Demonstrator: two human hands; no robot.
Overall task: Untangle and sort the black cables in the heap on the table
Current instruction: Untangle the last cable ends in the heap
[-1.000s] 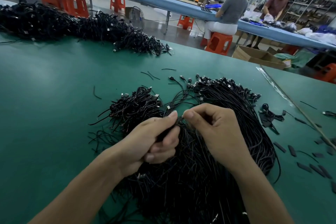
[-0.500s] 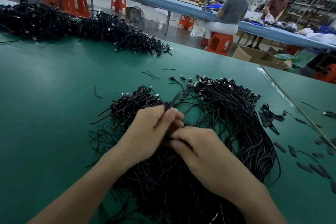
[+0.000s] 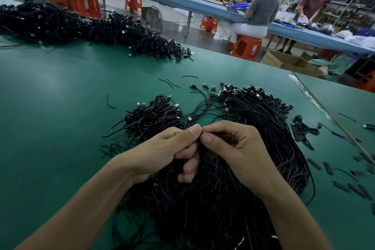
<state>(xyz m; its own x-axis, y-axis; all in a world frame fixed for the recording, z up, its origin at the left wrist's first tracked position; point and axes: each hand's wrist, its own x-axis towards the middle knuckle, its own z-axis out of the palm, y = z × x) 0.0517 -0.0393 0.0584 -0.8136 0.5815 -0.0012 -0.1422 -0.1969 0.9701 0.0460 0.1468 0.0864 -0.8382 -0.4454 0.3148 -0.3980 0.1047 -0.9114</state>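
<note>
Green workshop table (image 3: 50, 107), cable heap (image 3: 203, 209); left hand (image 3: 162, 154), right hand (image 3: 239, 152): pinch grip on cables (image 3: 201, 151).

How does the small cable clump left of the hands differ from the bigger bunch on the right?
The left clump is small, knotted, cables looping every way; the right bunch is larger, cables lying side by side, plugs gathered at the far end. Both are black, on the green table.
</note>
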